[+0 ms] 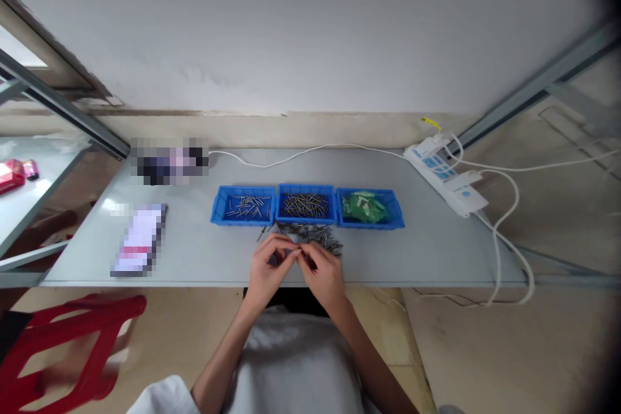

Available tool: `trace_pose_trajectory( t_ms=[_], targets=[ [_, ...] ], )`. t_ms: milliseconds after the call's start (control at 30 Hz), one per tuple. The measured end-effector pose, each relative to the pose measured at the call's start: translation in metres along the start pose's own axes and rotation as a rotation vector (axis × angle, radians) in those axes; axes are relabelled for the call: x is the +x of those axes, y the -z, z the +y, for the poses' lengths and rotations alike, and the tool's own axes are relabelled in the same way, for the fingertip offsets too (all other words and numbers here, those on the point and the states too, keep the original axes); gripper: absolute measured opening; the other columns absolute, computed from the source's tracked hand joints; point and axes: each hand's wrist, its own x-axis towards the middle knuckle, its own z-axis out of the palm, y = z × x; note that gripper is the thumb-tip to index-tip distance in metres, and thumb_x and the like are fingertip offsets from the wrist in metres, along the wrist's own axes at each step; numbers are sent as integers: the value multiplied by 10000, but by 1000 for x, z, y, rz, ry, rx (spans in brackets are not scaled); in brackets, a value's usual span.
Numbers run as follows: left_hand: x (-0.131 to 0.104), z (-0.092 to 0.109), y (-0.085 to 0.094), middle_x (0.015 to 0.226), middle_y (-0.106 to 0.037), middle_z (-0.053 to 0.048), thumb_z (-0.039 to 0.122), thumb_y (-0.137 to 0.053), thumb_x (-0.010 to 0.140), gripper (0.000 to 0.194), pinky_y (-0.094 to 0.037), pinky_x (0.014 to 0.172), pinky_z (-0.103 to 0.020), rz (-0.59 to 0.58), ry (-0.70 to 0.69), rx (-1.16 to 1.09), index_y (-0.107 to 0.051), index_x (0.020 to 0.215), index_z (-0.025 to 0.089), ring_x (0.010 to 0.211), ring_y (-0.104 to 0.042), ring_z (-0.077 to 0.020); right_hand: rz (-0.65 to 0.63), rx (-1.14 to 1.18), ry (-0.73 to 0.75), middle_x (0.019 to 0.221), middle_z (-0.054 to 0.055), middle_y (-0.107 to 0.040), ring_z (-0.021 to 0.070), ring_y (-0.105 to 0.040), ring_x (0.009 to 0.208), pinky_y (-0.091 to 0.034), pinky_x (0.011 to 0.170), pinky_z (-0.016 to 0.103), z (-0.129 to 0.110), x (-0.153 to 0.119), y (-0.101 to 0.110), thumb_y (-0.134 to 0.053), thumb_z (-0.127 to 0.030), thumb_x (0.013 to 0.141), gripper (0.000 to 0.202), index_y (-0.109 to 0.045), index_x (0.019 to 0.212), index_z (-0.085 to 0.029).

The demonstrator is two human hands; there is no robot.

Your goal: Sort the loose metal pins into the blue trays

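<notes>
My left hand (268, 270) and my right hand (324, 273) meet above the table's front edge, fingertips pinched together. A tiny piece with a light glint shows between them, too small to name. Just beyond my fingers lies a loose pile of thin metal pins (315, 233), rivet- or nail-like, partly hidden by my hands. Behind the pile stand three blue bins in a row. Scattered silvery pins lie in the left bin (242, 222). The middle bin (306, 218) holds many darker, brassy pins. Green plastic with whitish pieces fills the right bin (395, 208).
A phone-like blurred object (140, 239) lies on the grey table (194, 259) at left, with another blurred item (169, 162) behind it. A white power strip (444, 174) with cables sits at right. A red stool (92, 349) stands below left. Metal posts flank the table.
</notes>
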Motion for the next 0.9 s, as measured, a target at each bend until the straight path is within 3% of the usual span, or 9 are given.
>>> trace_pose_trajectory(
  t_ms=[467, 633, 767, 900],
  targets=[
    [1, -2, 0, 894, -730, -41, 301, -794, 977, 135, -527, 632, -243, 25, 24, 38, -784, 892, 197, 670, -633, -133, -24, -17, 0, 853, 55, -794, 197, -759, 747, -599, 703, 298, 0, -1, -2, -587, -231, 1090, 205, -785, 1039, -222],
    [-2, 0, 0, 1014, -791, -65, 325, -731, 1024, 152, -547, 623, -237, 139, 27, 118, -756, 941, 200, 666, -656, -128, 28, -33, -19, 833, 42, -776, 164, -705, 668, -582, 665, 285, -3, 0, 0, -591, -236, 1090, 188, -775, 1126, -220],
    [9, 9, 18, 865, -759, -1, 293, -739, 1022, 70, -494, 617, -233, 325, 1, 243, -754, 1001, 227, 587, -565, -108, 48, -77, -38, 768, 18, -718, 151, -639, 609, -558, 636, 283, -4, 1, 3, -572, -218, 1088, 202, -774, 1104, -228],
    [40, 20, 52, 1004, -752, -19, 287, -752, 1016, 74, -453, 624, -253, 484, -83, 519, -793, 996, 228, 576, -494, -93, 0, -145, 7, 879, 52, -745, 214, -726, 837, -593, 786, 324, -2, 1, 8, -626, -221, 1046, 173, -786, 1101, -257]
  ],
)
